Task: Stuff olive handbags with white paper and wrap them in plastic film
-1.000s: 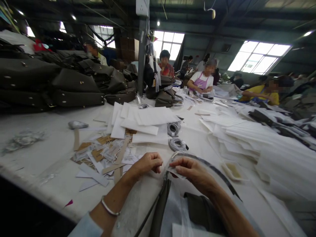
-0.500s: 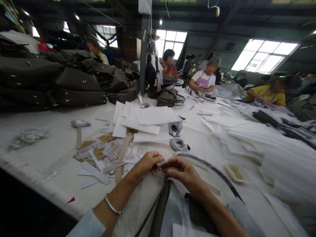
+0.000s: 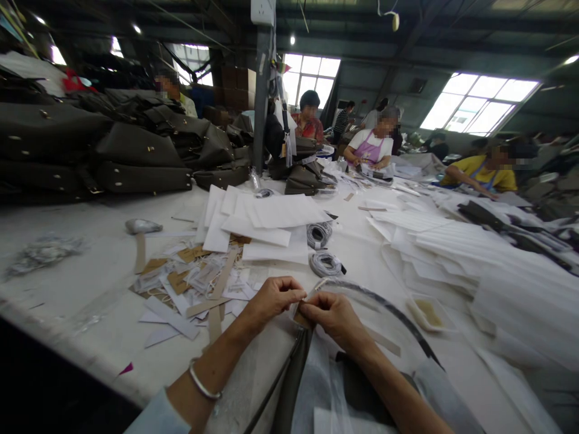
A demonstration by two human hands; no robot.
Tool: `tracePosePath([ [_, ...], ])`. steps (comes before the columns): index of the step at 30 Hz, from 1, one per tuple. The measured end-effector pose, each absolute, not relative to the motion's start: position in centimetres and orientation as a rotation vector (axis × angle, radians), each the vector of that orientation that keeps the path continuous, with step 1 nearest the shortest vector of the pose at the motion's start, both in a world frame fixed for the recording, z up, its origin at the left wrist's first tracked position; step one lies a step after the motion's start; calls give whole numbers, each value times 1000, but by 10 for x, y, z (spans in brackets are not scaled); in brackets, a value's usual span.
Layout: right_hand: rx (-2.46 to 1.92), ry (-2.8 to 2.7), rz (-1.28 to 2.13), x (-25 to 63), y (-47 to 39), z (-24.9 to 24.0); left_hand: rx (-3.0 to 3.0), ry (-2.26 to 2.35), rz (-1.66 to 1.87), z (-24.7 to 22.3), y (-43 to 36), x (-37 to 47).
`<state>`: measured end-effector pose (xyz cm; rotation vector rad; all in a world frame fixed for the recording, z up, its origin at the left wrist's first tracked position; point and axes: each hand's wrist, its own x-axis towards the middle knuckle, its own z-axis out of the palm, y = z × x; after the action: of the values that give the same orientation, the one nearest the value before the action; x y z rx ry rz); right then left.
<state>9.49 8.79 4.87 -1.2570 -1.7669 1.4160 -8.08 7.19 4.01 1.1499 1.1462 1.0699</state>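
Observation:
My right hand (image 3: 332, 316) pinches a small brown card tag (image 3: 302, 317) between thumb and fingers. Close beside it, the thumb and fingertips of my left hand (image 3: 274, 301) are pressed together at the tag's upper edge; what they grip is too small to make out. Below both hands lies a dark olive bag (image 3: 292, 386), partly covered by clear plastic and pale sheeting (image 3: 323, 374). A dark strap in clear plastic (image 3: 398, 308) arcs away to the right of my right hand.
Left of my hands lies a heap of tags and card strips (image 3: 194, 283). White foam sheets (image 3: 271, 211) and coiled grey straps (image 3: 325, 263) sit beyond. A small tray (image 3: 429, 313) and stacked white sheets (image 3: 456, 241) are right; dark bags (image 3: 145, 150) pile up back left. Co-workers sit farther off.
The card between my hands has turned, so its brown face now shows. My left fingertips have shifted slightly to the right along it. The camera view has moved a little.

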Motion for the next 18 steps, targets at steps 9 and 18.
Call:
tracePosePath([
  [9, -1199, -1534, 1557, 94, 86, 48, 1643, 1099, 983, 57, 53, -81],
  [18, -1083, -1513, 1677, 100, 88, 54, 1593, 1281, 960, 58, 62, -94],
])
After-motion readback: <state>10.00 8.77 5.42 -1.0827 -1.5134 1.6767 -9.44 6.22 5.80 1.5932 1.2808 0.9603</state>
